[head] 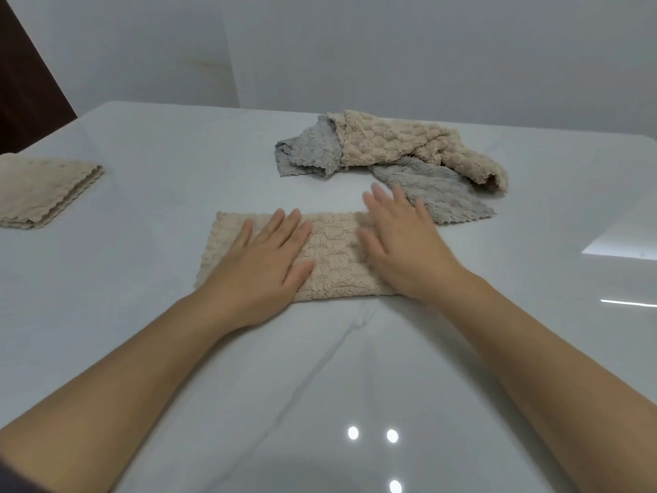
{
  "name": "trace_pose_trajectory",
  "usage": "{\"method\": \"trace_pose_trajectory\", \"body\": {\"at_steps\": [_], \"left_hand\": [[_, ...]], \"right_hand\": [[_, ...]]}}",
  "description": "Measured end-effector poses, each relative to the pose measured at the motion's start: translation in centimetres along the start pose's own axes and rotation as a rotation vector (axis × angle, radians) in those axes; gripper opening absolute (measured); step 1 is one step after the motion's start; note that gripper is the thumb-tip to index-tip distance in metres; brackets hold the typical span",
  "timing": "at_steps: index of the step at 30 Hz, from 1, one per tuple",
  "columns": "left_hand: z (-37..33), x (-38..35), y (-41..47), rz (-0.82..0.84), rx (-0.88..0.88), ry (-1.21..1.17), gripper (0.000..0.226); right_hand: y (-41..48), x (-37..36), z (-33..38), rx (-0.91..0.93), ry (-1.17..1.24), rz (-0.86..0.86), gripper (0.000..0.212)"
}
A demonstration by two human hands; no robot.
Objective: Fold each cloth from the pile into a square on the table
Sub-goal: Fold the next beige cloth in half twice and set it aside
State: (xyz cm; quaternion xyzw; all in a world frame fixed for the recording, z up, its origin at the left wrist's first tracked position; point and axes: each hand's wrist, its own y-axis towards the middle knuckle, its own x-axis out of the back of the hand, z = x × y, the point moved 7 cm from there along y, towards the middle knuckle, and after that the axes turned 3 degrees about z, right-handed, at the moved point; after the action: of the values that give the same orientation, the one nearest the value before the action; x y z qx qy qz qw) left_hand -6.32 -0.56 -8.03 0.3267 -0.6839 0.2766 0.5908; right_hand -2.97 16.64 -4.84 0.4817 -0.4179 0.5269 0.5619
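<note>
On the middle of the desk (106, 279) lies a beige cloth (330, 257), folded into a strip; left hand (263, 257) and right hand (401, 250) press flat on it, fingers (281, 218) spread, gripping nothing, likely smoothing. No containers; unfolded pile (398, 154) beyond, folded square (39, 190) far left.
</note>
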Motion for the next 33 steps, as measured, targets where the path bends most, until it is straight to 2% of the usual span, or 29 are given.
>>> {"method": "trace_pose_trajectory", "body": {"at_steps": [2,4,9,13,15,17,21,23,28,31,33], "left_hand": [[0.4,-0.5,0.0,0.033,0.017,0.036,0.083],[0.6,-0.4,0.0,0.034,0.036,0.044,0.084],[1.4,-0.3,-0.5,0.067,0.097,-0.001,0.089],[3.6,1.7,-0.4,-0.067,0.188,-0.055,0.073],[4.1,1.7,-0.1,-0.030,0.209,-0.043,0.062],[4.1,1.0,0.2,0.037,0.204,-0.010,0.062],[4.5,0.5,0.2,0.057,0.244,-0.006,0.064],[4.7,0.5,0.2,0.057,0.256,0.000,0.064],[4.6,0.4,0.2,0.053,0.257,0.029,0.065],[4.6,0.4,0.2,0.063,0.253,0.043,0.065],[4.6,0.4,0.1,0.073,0.253,0.048,0.064]], "right_hand": [[-0.7,-2.5,0.4,0.003,-0.036,0.209,0.065],[-0.8,-3.2,0.0,-0.013,-0.053,0.260,0.068],[-0.8,-3.2,0.0,-0.019,-0.069,0.247,0.067],[-0.7,-2.5,0.0,-0.030,-0.047,0.239,0.065],[-0.3,-1.6,0.5,-0.021,-0.029,0.171,0.063],[0.2,-1.5,2.2,0.034,-0.023,0.140,0.062],[0.6,-3.6,4.5,0.130,-0.031,0.230,0.061],[0.7,-3.6,2.8,0.099,-0.031,0.232,0.060],[0.3,-2.2,-2.0,-0.127,-0.054,0.204,0.062],[0.2,-1.8,-0.3,-0.071,-0.047,0.151,0.064],[0.0,-2.6,0.7,-0.029,-0.042,0.201,0.065]]}}
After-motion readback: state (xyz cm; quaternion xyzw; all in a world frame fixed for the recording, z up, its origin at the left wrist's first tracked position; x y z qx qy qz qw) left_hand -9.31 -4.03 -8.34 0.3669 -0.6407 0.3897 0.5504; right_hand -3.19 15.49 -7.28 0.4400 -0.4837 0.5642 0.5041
